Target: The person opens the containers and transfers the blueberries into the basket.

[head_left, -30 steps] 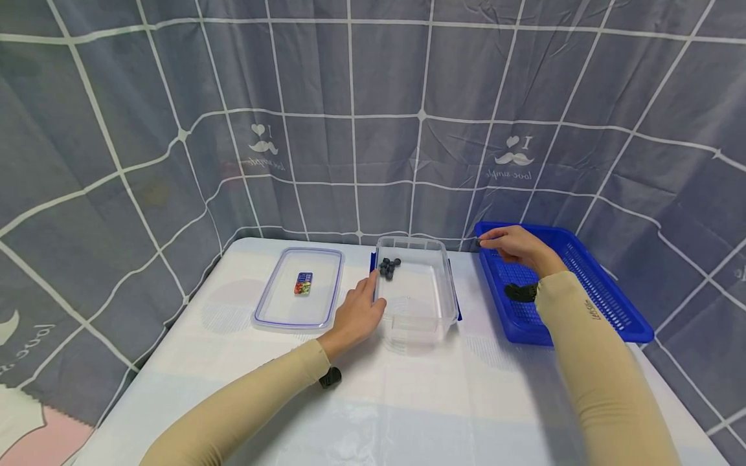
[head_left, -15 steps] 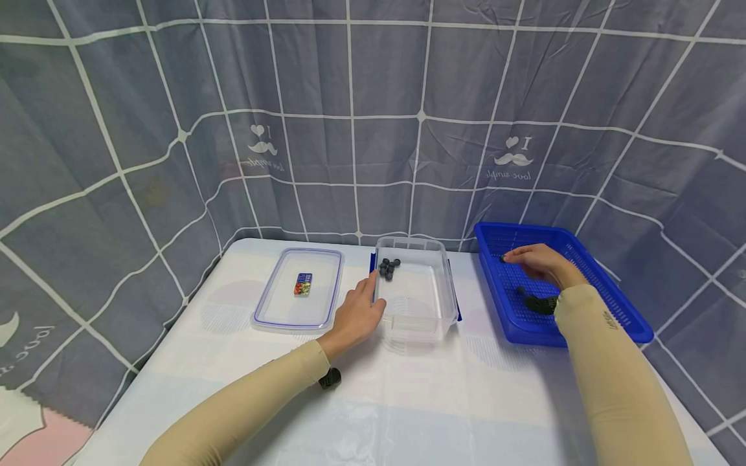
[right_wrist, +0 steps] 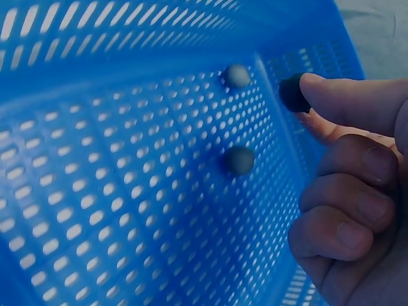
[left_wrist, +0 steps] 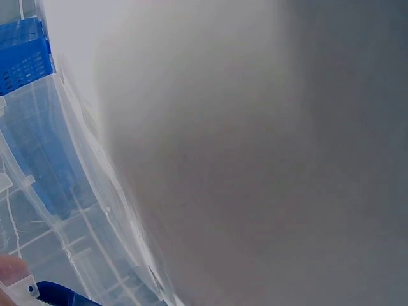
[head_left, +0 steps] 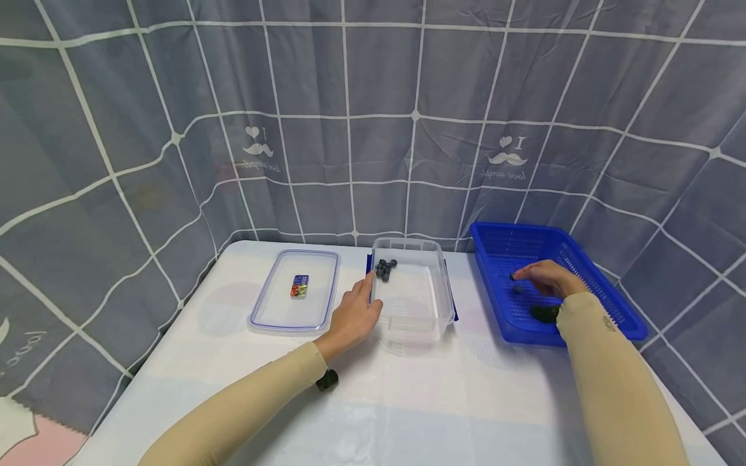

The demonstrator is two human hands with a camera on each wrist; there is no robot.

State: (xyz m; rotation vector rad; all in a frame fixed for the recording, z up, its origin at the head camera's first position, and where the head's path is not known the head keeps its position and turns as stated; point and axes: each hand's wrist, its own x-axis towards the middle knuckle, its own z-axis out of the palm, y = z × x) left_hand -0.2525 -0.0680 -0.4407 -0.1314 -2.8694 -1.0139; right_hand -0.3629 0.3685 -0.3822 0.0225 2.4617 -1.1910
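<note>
My right hand (head_left: pixel 550 279) is inside the blue plastic basket (head_left: pixel 486 285), pinching a blueberry (right_wrist: pixel 294 93) between thumb and index finger, its other fingers curled inward. Two more blueberries show in the right wrist view: one (right_wrist: pixel 240 160) lies on the perforated bottom, another (right_wrist: pixel 237 76) farther off. With fingers fairly straight, my left hand (head_left: pixel 351 317) touches the left side of a clear food container (head_left: pixel 416 327). Several blueberries (head_left: pixel 384 270) are clustered in that container's far left part. A fingertip (left_wrist: pixel 13 271) shows beside a blue clip (left_wrist: pixel 60 294) in the left wrist view.
Left of the container lies its clear lid (head_left: pixel 280 310) with a blue edge and a small colourful label (head_left: pixel 300 286). Everything stands on a white-covered table (head_left: pixel 408 401). A grey grid-patterned curtain (head_left: pixel 379 149) hangs close behind and at both sides.
My right hand has moved from the basket's left rim rightward and closer to me, down into the basket, still pinching a blueberry. The left hand stays at the container.
</note>
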